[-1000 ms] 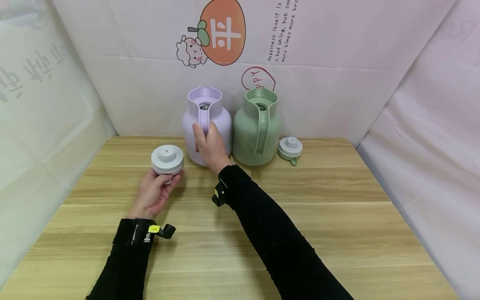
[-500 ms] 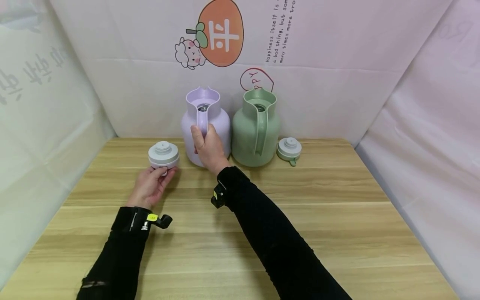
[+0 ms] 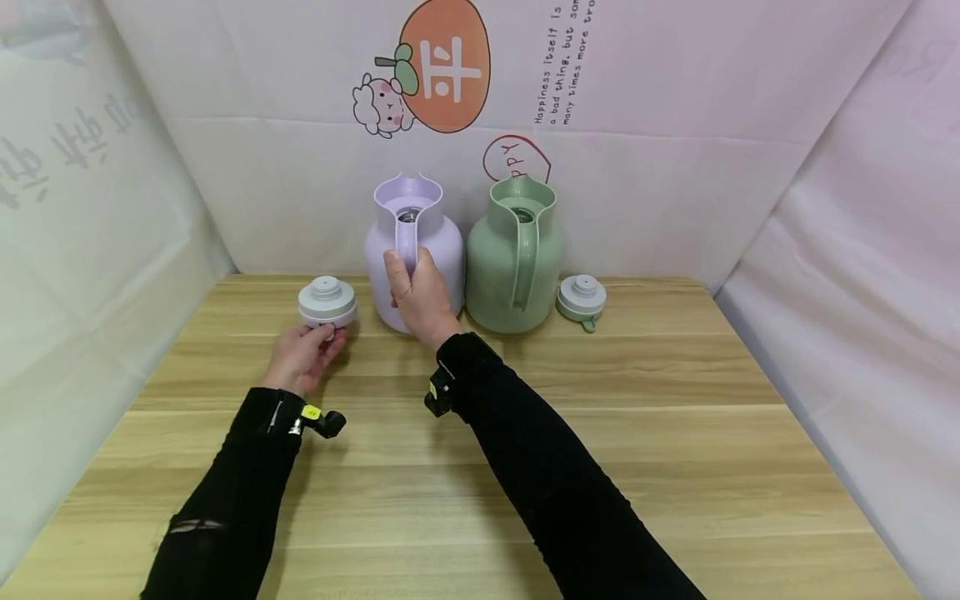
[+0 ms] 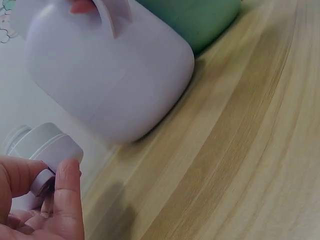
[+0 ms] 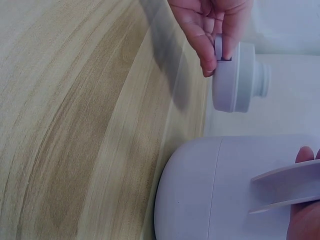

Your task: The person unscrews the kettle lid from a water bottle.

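My left hand (image 3: 296,360) pinches a lavender-and-grey jug lid (image 3: 327,303) by its small tab (image 4: 43,182), left of the jugs. The lid is turned over, its grey stopper side facing up. In the right wrist view, the lid (image 5: 232,85) hangs over the wood, its shadow apart from it. My right hand (image 3: 424,302) grips the handle (image 3: 406,242) of the lavender vacuum jug (image 3: 448,258), which stands upright at the back of the table. That jug's mouth is uncovered, showing a metal-rimmed opening.
Close by on the right stands a green vacuum jug (image 3: 495,275), also uncovered. Beside it, an upturned grey-and-green lid (image 3: 581,297) lies on the wooden table (image 3: 600,467). A printed white cloth (image 3: 660,192) rises behind the jugs, with more cloth along both sides.
My left hand has carried the lid forward and slightly left, toward the back edge of the table. My right hand keeps its grip on the lavender jug's handle, and the jug stays in place.
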A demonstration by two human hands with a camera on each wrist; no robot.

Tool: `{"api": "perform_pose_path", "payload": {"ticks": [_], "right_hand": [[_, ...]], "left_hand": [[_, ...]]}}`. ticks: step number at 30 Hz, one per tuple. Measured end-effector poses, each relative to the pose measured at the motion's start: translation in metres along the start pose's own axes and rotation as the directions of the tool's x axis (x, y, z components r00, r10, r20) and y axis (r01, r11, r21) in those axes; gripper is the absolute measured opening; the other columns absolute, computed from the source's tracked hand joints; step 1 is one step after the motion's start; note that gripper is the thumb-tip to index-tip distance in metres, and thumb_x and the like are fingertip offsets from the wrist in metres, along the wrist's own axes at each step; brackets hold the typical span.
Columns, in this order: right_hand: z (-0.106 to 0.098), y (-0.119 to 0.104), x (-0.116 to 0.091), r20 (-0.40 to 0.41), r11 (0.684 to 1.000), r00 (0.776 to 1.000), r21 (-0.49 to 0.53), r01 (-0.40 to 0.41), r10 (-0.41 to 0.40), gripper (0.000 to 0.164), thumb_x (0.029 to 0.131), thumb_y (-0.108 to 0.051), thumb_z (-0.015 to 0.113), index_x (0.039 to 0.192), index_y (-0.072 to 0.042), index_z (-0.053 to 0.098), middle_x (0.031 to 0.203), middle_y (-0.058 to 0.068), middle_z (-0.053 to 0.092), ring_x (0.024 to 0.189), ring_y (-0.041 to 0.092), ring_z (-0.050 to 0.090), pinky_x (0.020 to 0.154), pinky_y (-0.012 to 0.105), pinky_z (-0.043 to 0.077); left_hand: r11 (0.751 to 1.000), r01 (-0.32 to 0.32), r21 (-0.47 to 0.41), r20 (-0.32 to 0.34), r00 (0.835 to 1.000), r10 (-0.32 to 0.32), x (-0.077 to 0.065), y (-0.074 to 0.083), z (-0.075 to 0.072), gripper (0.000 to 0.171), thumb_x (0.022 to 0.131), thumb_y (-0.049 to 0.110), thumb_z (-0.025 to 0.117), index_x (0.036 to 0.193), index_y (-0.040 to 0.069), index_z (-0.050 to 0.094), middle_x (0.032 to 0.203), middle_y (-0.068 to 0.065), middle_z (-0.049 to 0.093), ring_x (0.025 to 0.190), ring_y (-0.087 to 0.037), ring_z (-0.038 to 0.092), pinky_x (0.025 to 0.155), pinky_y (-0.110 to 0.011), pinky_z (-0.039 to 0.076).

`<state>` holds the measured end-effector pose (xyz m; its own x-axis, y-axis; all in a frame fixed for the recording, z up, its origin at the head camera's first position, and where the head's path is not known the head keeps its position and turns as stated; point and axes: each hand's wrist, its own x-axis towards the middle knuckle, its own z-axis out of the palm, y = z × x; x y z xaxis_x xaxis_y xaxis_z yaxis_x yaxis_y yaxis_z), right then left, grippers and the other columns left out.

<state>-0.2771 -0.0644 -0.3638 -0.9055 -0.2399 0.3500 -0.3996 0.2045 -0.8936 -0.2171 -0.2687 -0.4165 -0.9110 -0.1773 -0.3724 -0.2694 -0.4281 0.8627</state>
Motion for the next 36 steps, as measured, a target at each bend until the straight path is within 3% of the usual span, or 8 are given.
{"api": "perform_pose_path", "payload": {"ticks": [8, 19, 36], "right_hand": [[0.002, 0.002, 0.001, -0.010, 1.000, 1.000, -0.006, 0.005, -0.005, 0.041, 0.109, -0.046, 0.047, 0.108, -0.005, 0.050, 0.074, 0.003, 0.058, 0.063, 0.016, 0.062, 0.063, 0.028, 0.055], [0.000, 0.003, 0.001, 0.003, 1.000, 1.000, -0.001, 0.020, -0.020, 0.041, 0.109, -0.045, 0.046, 0.108, -0.004, 0.049, 0.074, 0.004, 0.058, 0.063, 0.015, 0.062, 0.063, 0.027, 0.055], [0.001, 0.002, 0.000, -0.013, 1.000, 1.000, -0.001, 0.007, -0.007, 0.040, 0.110, -0.045, 0.048, 0.107, -0.005, 0.049, 0.073, 0.003, 0.058, 0.063, 0.014, 0.061, 0.064, 0.028, 0.055]], "left_hand": [[1.000, 0.021, 0.023, -0.056, 0.998, -0.020, 0.011, 0.002, 0.001, 0.023, 0.105, -0.001, 0.053, 0.128, -0.005, 0.051, 0.087, -0.003, 0.069, 0.084, -0.009, 0.070, 0.084, -0.020, 0.059], [0.994, 0.035, 0.099, -0.120, 0.993, -0.023, 0.021, 0.002, 0.004, 0.045, 0.105, 0.002, 0.055, 0.147, -0.007, 0.043, 0.089, -0.002, 0.069, 0.082, -0.007, 0.070, 0.081, -0.020, 0.059], [0.984, 0.028, 0.178, -0.129, 0.992, -0.005, 0.029, -0.007, 0.002, 0.041, 0.106, 0.005, 0.055, 0.144, -0.007, 0.047, 0.087, -0.001, 0.070, 0.083, -0.008, 0.071, 0.084, -0.022, 0.060]]}}
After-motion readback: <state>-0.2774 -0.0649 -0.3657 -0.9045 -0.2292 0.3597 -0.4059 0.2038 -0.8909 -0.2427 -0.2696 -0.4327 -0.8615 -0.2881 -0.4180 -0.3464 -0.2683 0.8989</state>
